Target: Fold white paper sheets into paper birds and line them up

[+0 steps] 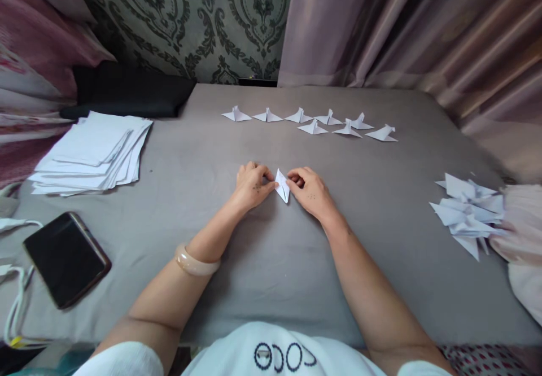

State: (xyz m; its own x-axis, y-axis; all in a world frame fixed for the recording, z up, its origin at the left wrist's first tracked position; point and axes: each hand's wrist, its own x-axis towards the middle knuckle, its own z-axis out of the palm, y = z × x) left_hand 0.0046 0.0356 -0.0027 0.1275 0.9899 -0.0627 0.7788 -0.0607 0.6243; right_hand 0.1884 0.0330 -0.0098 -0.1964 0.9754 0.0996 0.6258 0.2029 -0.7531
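Between my two hands is a small piece of folded white paper point(282, 187), shaped like a narrow diamond with a slit down its lower half. My left hand point(254, 185) pinches its left edge between thumb and forefinger. On the other side, my right hand point(311, 192) has its thumb and fingertips closed at the paper's upper right edge. Farther back on the grey cloth stand several folded paper birds point(312, 127) in two loose rows. A pile of more folded paper birds point(468, 209) lies at the right.
A stack of white paper sheets point(93, 153) lies at the left, with a folded black cloth point(131, 89) behind it. Nearer me are a dark-screened phone or tablet point(66, 258) and white cables point(19, 297). Curtains point(474, 43) hang at the right, by a pale fabric bundle point(523, 240).
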